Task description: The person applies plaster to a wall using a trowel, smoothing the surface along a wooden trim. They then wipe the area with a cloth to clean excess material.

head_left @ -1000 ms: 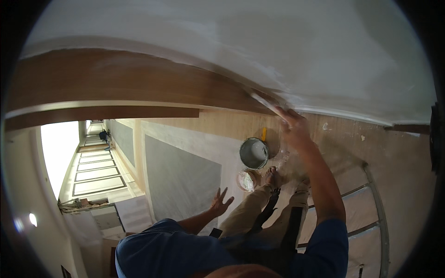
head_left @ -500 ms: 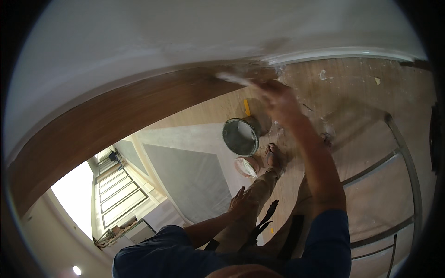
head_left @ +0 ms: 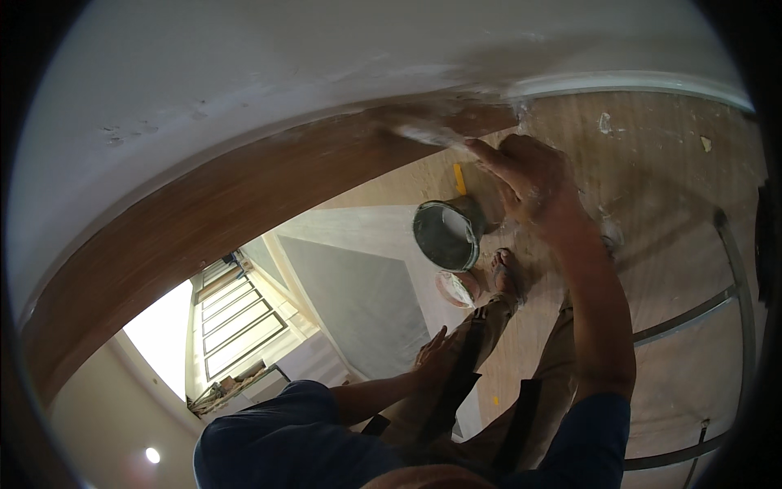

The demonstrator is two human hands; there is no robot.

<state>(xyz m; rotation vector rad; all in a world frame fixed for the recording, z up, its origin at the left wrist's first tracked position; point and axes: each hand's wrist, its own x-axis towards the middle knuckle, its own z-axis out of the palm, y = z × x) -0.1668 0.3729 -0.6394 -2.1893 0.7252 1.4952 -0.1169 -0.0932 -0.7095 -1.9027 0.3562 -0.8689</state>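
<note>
Brown panel (head_left: pixel 244 186) bkgd; pale tool (head_left: pixel 433 134), in R fingers (head_left: pixel 498 160), juts L.

A slim, whitish hand tool (head_left: pixel 432 134), smeared with white along its length and too blurred at the far end to tell brush from blade, is gripped in the right hand (head_left: pixel 533 175) and points to the left, held over the face of a long wood-grained board (head_left: pixel 204 204) near the board's right end; whether its tip touches there cannot be told. The board is reddish brown, bends across the fisheye view, and has pale smears along its upper edge toward that right end. The left hand (head_left: pixel 432 350) lies with fingers extended against a tan trouser leg (head_left: pixel 491 318).
</note>
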